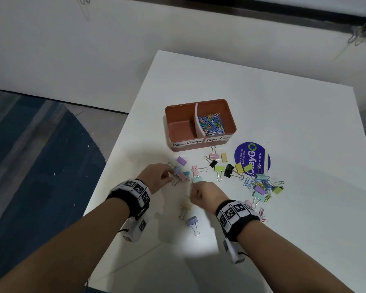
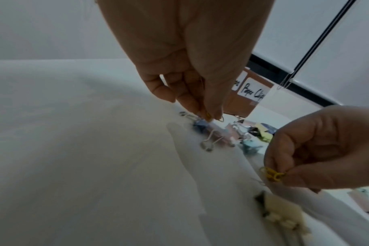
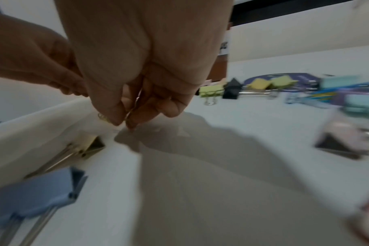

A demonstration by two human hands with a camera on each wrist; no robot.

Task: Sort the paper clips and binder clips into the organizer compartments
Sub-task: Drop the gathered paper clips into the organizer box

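Both hands have their fingers curled into a pinch. Head view: the left hand [image 1: 156, 174] has its fingertips at a cluster of binder clips [image 1: 181, 175] on the white table [image 1: 283, 229]; the right hand [image 1: 205, 193] sits just beside it, fingers drawn together. The brown organizer [image 1: 200, 123] stands beyond both hands; its right compartment holds coloured paper clips [image 1: 211, 123], and its left compartment shows only bare floor. More binder clips and a tangle of loose paper clips [image 1: 260, 185] lie to the right, next to a round blue sticker [image 1: 251, 158].

Left wrist view: the left hand's fingertips [image 2: 209, 114] pinch a small yellow item, too small to identify. The right hand pinches a yellow paper clip [image 2: 273, 174] above the table.

Right wrist view: thumb and fingertips [image 3: 116, 116] are closed on a thin wire piece, blurred.
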